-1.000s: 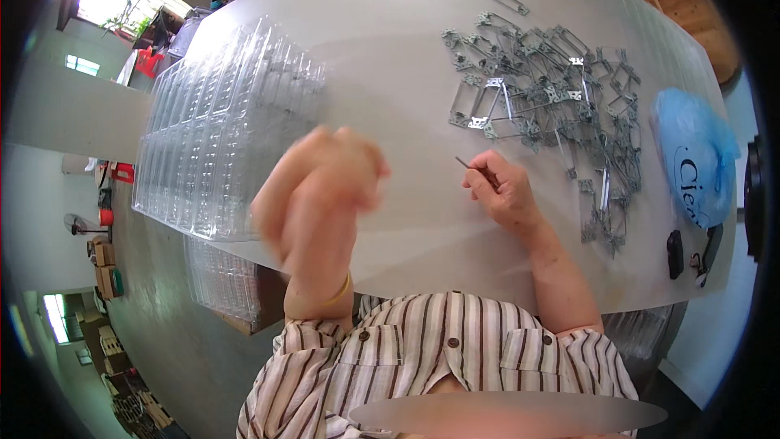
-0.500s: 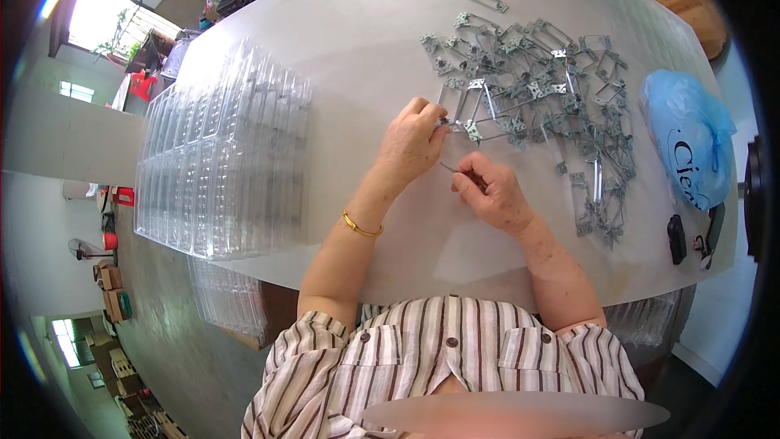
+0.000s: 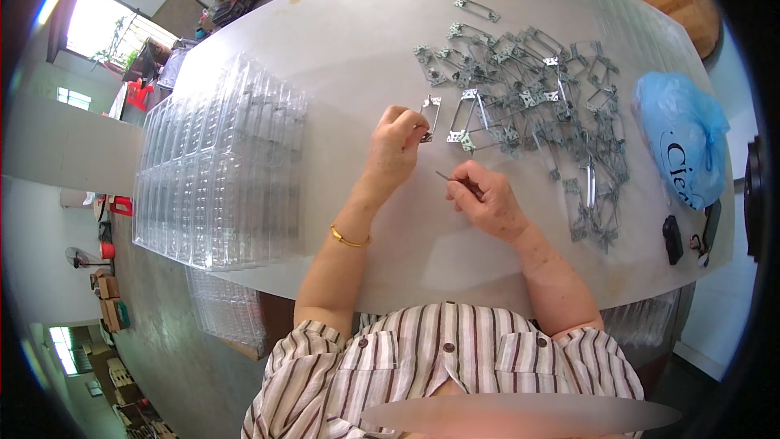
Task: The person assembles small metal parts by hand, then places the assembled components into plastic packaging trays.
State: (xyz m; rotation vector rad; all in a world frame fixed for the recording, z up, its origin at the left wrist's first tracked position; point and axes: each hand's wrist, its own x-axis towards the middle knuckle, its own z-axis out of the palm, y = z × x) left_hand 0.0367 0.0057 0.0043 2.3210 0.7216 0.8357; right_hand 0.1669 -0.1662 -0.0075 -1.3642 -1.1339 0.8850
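Note:
My left hand [image 3: 394, 146] pinches one end of a small rectangular metal frame [image 3: 436, 114], a thin-barred piece with pierced plates at its ends. Slightly nearer and to the right, my right hand [image 3: 487, 197] is closed round a thin, dark rod-like tool [image 3: 443, 175] whose tip points toward the left hand. The rest of the tool is hidden in the palm. Just beyond both hands spreads a loose heap of similar metal frames [image 3: 528, 97], tangled over one another. One separate frame [image 3: 477, 9] lies at the heap's far side.
Tall stacks of clear plastic trays [image 3: 219, 171] stand on the pale table [image 3: 366, 41] at left. On the right are a blue plastic bag [image 3: 682, 138] and a small black object [image 3: 672, 240]. More clear trays [image 3: 227, 309] sit below the table's near left edge.
My left hand has drawn a metal frame left, away from the heap, and it now stands apart from the others. My right hand keeps the thin tool and has barely moved.

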